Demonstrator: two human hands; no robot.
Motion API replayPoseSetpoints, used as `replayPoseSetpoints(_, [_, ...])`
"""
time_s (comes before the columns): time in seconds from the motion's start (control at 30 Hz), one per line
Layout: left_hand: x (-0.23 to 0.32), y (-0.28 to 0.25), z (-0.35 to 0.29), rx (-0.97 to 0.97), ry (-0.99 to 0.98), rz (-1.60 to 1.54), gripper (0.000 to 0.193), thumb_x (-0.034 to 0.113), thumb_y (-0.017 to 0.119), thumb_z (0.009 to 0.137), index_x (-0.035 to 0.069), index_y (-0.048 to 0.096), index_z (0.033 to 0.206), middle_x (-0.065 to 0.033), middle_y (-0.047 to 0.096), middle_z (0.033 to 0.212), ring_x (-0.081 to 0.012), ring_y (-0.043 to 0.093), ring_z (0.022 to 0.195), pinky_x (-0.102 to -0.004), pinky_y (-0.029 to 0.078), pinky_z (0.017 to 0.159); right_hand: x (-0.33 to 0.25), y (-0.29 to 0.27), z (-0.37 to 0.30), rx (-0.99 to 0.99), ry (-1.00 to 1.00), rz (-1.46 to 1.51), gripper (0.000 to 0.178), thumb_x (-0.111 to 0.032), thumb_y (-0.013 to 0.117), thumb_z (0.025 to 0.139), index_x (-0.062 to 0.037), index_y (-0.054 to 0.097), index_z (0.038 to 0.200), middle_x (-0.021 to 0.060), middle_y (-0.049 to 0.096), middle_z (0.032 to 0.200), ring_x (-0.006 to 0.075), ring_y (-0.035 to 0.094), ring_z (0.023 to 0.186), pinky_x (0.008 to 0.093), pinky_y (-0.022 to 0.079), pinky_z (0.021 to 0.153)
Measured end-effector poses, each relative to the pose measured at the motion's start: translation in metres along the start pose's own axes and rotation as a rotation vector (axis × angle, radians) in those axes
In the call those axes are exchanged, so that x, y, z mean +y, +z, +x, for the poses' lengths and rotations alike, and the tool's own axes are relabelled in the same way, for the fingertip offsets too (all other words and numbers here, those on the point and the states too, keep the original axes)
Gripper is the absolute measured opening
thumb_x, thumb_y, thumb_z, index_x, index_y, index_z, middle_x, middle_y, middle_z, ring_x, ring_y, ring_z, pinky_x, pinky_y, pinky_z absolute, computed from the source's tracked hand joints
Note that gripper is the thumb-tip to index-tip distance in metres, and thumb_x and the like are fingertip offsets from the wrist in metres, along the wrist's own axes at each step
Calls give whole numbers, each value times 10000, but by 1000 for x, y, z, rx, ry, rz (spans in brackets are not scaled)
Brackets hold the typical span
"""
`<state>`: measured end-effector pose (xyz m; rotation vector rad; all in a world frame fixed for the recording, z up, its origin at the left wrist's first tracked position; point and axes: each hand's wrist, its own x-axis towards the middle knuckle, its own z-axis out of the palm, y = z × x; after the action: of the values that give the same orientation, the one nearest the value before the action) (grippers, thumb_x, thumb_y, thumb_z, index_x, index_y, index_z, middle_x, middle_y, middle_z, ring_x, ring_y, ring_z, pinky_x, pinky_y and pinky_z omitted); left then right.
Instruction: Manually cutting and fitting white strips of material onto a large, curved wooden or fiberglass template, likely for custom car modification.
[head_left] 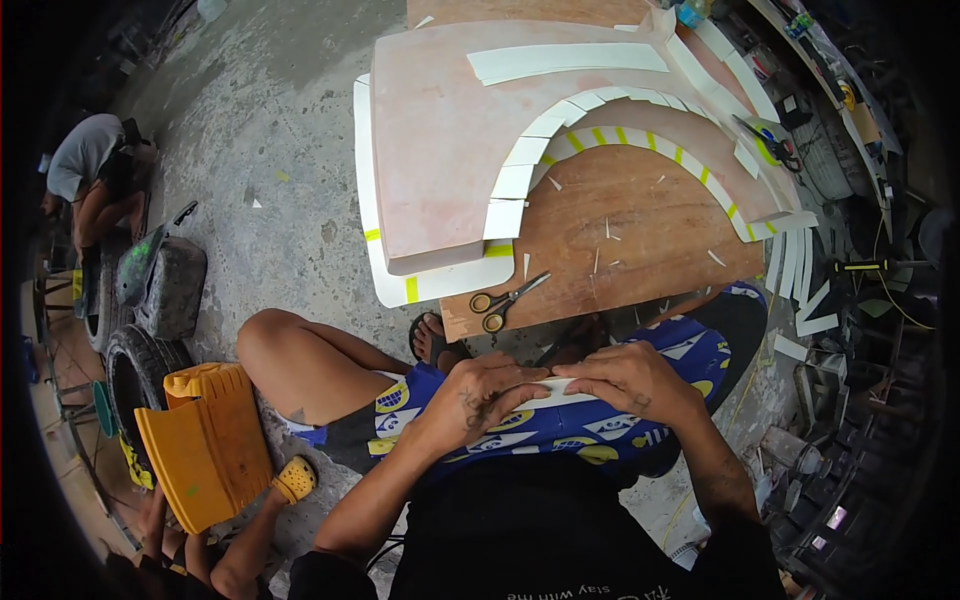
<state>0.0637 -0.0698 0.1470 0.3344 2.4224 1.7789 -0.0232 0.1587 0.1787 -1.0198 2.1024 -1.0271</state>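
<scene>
White strip [562, 392] pinched by left hand [492, 395] at nine o'clock, right hand [632, 380] at three — probably light, bendable; best held by edges.

A yellow plastic object [208, 455] is beside a black tyre [124, 362]; farther off, a person [88, 158] crouches.

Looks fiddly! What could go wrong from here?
The white strip pinched by the left hand and right hand might crease if bent too sharply. The nearer scissors lie on the wooden board near a sandalled foot, so a shift of that leg could perhaps knock them.
</scene>
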Motion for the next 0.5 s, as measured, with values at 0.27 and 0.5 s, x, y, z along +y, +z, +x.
replayPoseSetpoints(0.27, [-9, -32, -6, 59, -115, -5, 175, 144, 680, 870, 22, 710, 993, -102, 700, 839, -209, 630, 694, -321, 491, 628, 13, -4, 31, 38, 445, 377, 242, -129, 767, 805, 0, 714, 1002, 70, 703, 839, 87, 628, 724, 217, 493, 637])
replayPoseSetpoints(0.5, [-43, -88, -11, 469, -371, -345, 225, 102, 560, 960, -17, 640, 1134, -63, 677, 919, -110, 615, 802, -256, 505, 767, 36, 28, 97, 250, 350, 712, 274, -183, 743, 838, 6, 697, 1032, 50, 682, 886, 92, 611, 804, 221, 478, 693])
